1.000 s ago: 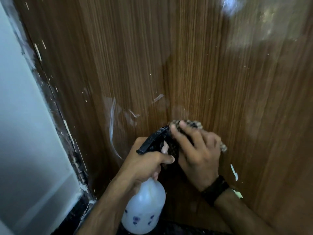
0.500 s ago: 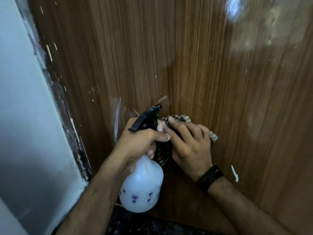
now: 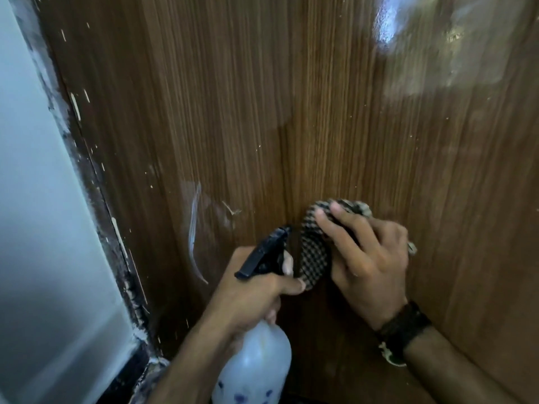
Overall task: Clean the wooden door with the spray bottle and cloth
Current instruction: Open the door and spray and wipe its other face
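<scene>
A glossy brown wooden door [image 3: 291,112] fills the view, with pale smears and scratch marks [image 3: 194,228] low on its left part. My left hand [image 3: 250,298] grips the neck of a white spray bottle [image 3: 256,365] with a black trigger head [image 3: 264,255] pointing up at the door. My right hand [image 3: 364,255] presses a checked black-and-cream cloth [image 3: 315,252] flat against the door, just right of the nozzle. Part of the cloth is hidden under my fingers.
A pale wall [image 3: 38,228] runs down the left, met by a dark, paint-flecked door frame edge [image 3: 108,228]. A dark speckled floor strip [image 3: 137,383] shows at the bottom left. A bright reflection [image 3: 388,21] sits on the door's upper right. A dark wristband [image 3: 405,328] circles my right wrist.
The right hand has slid the cloth to the right and slightly down, away from the nozzle. The left hand with the bottle has dropped a little, and the view has shifted.
</scene>
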### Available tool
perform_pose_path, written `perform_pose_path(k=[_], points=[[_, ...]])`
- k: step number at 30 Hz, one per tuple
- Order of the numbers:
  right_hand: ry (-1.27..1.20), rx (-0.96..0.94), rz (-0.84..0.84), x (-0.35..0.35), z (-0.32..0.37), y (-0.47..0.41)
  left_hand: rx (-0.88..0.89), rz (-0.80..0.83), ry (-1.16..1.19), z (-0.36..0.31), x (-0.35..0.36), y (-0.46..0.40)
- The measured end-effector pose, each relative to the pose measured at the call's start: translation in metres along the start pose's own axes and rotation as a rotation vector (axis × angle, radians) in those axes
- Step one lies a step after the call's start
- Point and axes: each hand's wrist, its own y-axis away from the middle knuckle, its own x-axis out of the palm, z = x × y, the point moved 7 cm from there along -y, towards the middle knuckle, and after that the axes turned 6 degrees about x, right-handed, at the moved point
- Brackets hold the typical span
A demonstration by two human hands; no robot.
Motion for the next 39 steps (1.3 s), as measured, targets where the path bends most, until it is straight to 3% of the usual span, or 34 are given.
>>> perform_pose_path(k=[6, 8, 13, 20, 25, 34, 39], points=[[-0.025, 0.285, -0.038, -0.037, -0.067, 0.074, -0.032, 0.073, -0.025, 0.029, 0.036, 0.003], [0.007, 0.403, 0.023, -0.047, -0.086, 0.106, -0.06, 0.109, -0.056, 0.048, 0.054, 0.01], [0.021, 0.558, 0.048, -0.058, -0.096, 0.166, -0.145, 0.169, -0.101, 0.083, 0.085, 0.022], [-0.107, 0.366, 0.225, -0.035, -0.068, 0.162, -0.231, 0.209, -0.156, 0.107, 0.113, 0.024], [-0.036, 0.591, 0.066, -0.054, -0.098, 0.18, -0.251, 0.209, -0.154, 0.107, 0.127, 0.024], [-0.172, 0.873, -0.017, -0.088, -0.128, 0.229, -0.304, 0.37, -0.154, 0.121, 0.203, 0.035], [-0.143, 1.215, -0.123, -0.114, -0.154, 0.281, -0.262, 0.466, -0.14, 0.116, 0.256, 0.023]])
